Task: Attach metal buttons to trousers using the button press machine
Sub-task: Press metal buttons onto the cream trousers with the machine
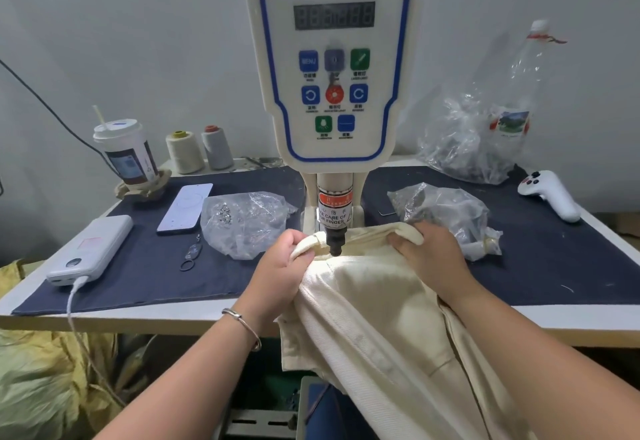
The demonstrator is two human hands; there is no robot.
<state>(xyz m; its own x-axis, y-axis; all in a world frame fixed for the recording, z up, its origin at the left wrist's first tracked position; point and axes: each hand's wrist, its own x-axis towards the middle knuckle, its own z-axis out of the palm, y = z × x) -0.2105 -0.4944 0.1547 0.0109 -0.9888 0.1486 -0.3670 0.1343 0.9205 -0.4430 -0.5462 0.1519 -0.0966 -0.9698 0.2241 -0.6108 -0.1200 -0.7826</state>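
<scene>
**Two hands on waistband at press head**

Both hands grip the cream trousers (363, 304) at the waistband. Left hand (282, 271), fingers curled round the folded edge, sits just left of the black punch tip (335, 242). Right hand (429, 259) clamps the band just right of it, thumb underneath. Waistband lies directly beneath the punch of the button press machine (332, 58); contact cannot be told. Trouser legs hang off the table's (588, 325) near edge between the forearms. A clear bag of metal buttons (242, 221) lies just beyond the left hand; a second bag (446, 211) touches the right hand's far side. Farther left: phone (185, 207), power bank (91, 249), lidded cup (126, 152).
</scene>
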